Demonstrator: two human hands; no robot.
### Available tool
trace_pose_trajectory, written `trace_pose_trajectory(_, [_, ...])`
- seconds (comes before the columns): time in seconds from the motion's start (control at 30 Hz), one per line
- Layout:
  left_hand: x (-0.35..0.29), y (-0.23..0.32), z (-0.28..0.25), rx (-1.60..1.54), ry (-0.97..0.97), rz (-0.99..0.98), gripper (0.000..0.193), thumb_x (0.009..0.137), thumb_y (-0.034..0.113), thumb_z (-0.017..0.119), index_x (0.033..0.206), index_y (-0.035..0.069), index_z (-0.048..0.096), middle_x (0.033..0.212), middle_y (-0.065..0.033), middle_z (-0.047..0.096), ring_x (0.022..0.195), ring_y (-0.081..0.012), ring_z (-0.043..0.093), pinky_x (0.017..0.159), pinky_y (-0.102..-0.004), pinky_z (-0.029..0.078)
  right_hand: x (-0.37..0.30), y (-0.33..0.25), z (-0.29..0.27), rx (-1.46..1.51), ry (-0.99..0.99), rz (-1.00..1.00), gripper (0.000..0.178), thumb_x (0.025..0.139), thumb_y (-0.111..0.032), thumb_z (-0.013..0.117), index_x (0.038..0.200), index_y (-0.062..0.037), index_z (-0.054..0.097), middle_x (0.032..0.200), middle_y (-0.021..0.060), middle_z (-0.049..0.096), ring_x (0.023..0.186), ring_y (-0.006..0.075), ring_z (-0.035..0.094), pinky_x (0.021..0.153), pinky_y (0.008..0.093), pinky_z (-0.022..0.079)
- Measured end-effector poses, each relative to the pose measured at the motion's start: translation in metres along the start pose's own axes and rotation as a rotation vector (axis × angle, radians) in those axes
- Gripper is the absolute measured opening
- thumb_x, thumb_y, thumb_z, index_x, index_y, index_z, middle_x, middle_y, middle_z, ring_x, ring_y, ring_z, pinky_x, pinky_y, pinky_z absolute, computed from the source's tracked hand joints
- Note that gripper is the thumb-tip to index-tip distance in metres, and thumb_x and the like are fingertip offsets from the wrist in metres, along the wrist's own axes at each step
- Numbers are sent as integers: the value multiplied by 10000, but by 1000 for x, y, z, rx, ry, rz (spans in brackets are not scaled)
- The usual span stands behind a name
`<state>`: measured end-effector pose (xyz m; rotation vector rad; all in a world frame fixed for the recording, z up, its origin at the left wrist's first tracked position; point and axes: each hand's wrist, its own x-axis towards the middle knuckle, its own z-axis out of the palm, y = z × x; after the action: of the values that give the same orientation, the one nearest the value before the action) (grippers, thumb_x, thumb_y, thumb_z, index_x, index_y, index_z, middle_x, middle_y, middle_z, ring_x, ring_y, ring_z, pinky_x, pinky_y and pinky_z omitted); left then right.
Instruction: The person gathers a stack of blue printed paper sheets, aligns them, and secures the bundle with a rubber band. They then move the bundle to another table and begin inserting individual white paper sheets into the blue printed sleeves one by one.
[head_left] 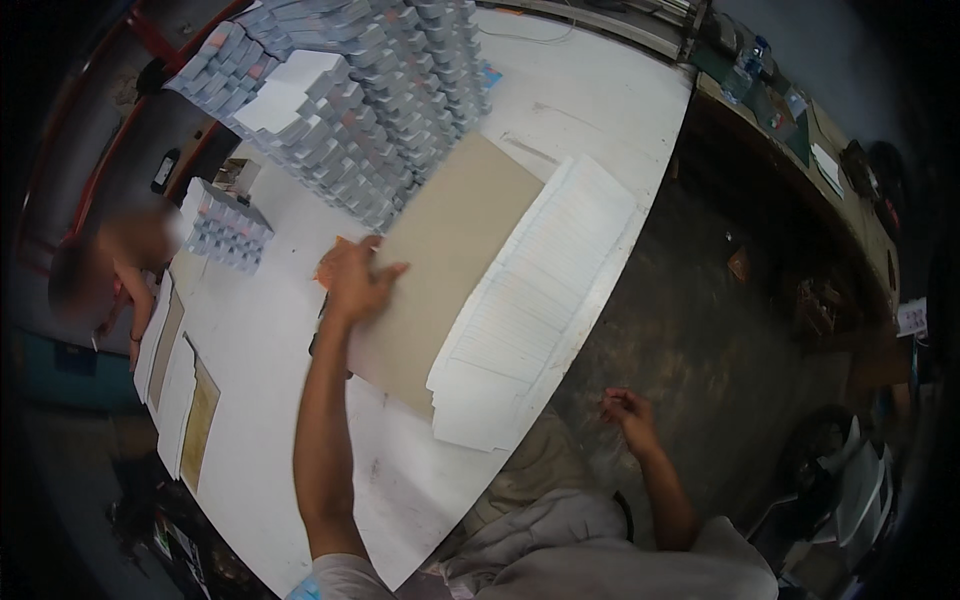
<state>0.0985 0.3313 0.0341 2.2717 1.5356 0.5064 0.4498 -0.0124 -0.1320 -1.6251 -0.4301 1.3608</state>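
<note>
My left hand [358, 284] is open at the left edge of a large grey-brown cardboard sheet [455, 230], its fingers spread over or beside that edge. A wad of white lined paper sheets [535, 300] with uneven edges lies along the cardboard's right side. Partly behind my left hand shows a small orange item [333, 262], its kind unclear. My right hand [628, 415] hangs in the air past the table's near right edge. Its fingers are loosely bent and a little apart, and nothing shows in them.
Tall stacks of small paper bundles [390, 110] fill the far left of the white table [590, 70]; a smaller stack [228, 228] stands nearer. Another person [140, 260] is at the left edge, beside papers and boards [198, 420]. A workbench [830, 150] with a bottle [740, 78] runs along the right.
</note>
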Motion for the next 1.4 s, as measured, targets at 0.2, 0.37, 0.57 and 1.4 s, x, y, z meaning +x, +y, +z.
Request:
trace_pose_trajectory(0.2, [15, 4, -73, 68, 110, -24, 490, 882, 232, 810, 1259, -34, 642, 1049, -282, 742, 990, -443, 725, 886, -480, 558, -4, -12, 3, -72, 57, -23, 310, 980, -136, 704, 1227, 42, 649, 992, 93, 724, 805, 156, 662, 741, 310, 543])
trace_pose_trajectory(0.37, [-17, 69, -85, 163, 194, 25, 457, 893, 184, 782, 1281, -2, 626, 1069, -252, 735, 969, -458, 703, 849, -511, 551, 3, -11, 20, -61, 90, -205, 345, 966, -177, 747, 1240, 13, 656, 1031, 74, 719, 818, 160, 664, 718, 288, 536])
trace_pose_trajectory(0.57, [-26, 62, -100, 293, 259, -31, 400, 913, 181, 749, 1268, 42, 628, 1082, -209, 737, 945, -443, 706, 807, -521, 550, 27, -18, 49, 111, 371, -69, 447, 1016, -281, 709, 1368, -37, 581, 1105, 67, 670, 952, 154, 630, 861, 289, 484])
trace_pose_trajectory(1.4, [-143, 68, -174, -921, 480, -54, 562, 953, 179, 777, 1413, -53, 549, 1156, -177, 730, 1055, -201, 695, 949, -319, 536, -82, -209, 123, 347, -711, -752, 667, 839, -182, 682, 1412, 107, 496, 1292, 189, 655, 1117, 299, 689, 1006, 422, 531])
